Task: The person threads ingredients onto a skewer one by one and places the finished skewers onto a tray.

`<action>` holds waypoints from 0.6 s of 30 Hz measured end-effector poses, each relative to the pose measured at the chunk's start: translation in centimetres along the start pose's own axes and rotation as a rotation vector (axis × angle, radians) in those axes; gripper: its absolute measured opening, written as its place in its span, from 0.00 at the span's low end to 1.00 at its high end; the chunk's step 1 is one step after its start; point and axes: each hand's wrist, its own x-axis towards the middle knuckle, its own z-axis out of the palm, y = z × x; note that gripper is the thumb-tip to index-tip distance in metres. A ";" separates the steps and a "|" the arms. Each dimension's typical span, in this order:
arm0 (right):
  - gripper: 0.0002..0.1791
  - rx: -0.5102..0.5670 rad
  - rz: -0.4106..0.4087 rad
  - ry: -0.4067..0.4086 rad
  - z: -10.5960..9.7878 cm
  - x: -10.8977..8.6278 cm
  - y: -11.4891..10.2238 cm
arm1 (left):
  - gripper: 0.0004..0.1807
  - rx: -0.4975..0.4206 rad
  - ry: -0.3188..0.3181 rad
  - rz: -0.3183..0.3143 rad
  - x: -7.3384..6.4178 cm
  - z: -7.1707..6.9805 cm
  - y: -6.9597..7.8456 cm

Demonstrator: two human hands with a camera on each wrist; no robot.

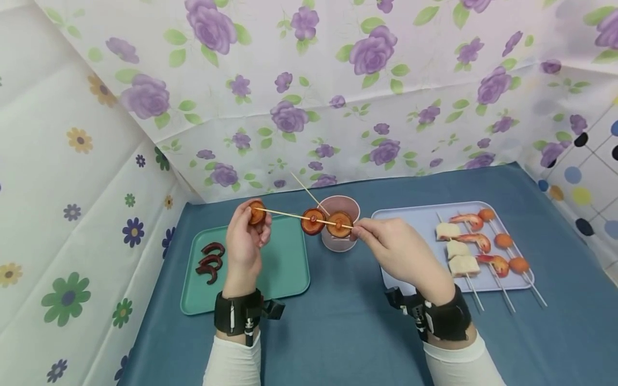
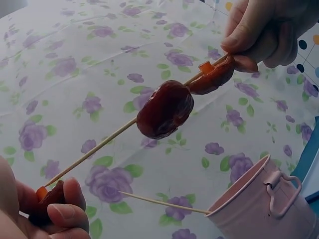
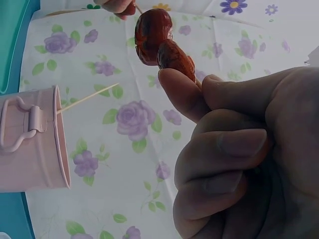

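Note:
Between both hands, above the table, runs a thin wooden skewer. My right hand pinches its near end between thumb and forefinger. Two brown mushroom caps are threaded on it: one close to the right fingertips, another just beyond. The left wrist view shows the farther cap as glossy dark red-brown. My left hand holds a third mushroom cap in its fingers, at the skewer's pointed end. In the left wrist view the tip meets an orange stub on that cap; how deep it goes is hidden.
A pink bucket with one bare skewer stands behind the hands. On the green tray lie three curved dark brown pieces. At right, a lavender tray bears three skewers with white chunks, shrimp and orange balls.

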 end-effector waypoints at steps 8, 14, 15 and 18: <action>0.13 -0.001 -0.006 -0.003 0.1 0.0 -0.1 | 0.19 -0.005 0.024 0.026 -0.2 0.1 0.2; 0.12 -0.012 -0.015 -0.012 0.2 0.0 0.0 | 0.20 -0.013 0.058 0.038 -0.1 -0.1 0.2; 0.12 -0.012 -0.014 -0.013 0.2 0.0 0.0 | 0.20 -0.014 0.056 0.041 -0.1 -0.2 0.1; 0.12 -0.013 -0.012 -0.014 0.2 -0.1 0.0 | 0.20 -0.008 0.046 0.045 -0.1 -0.2 0.0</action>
